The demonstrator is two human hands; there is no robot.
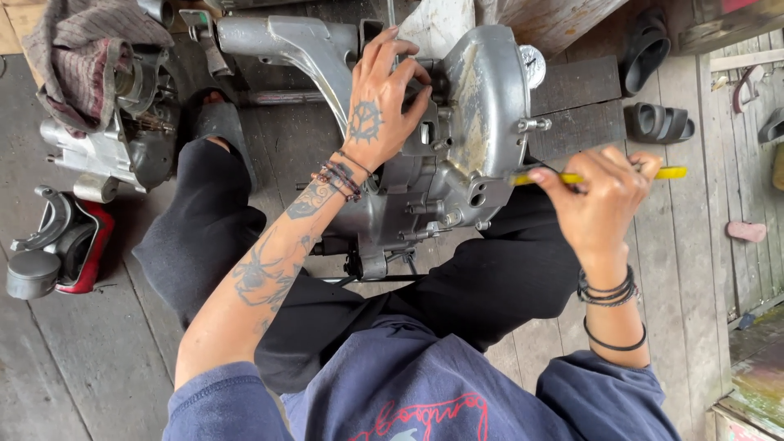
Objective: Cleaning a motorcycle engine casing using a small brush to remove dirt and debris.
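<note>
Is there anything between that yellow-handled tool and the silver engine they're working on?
Nothing visible does. The right hand holds the yellow-handled tool with its tip end right at the side of the silver engine case, no object between them. The left hand rests on top of the case, away from the tool's path.

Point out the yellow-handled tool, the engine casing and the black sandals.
yellow-handled tool (671, 172): head view, on the free end of the yellow handle.
engine casing (486, 98): head view, on the rounded silver side cover.
black sandals (661, 122): head view, on the nearer sandal's strap.
</note>
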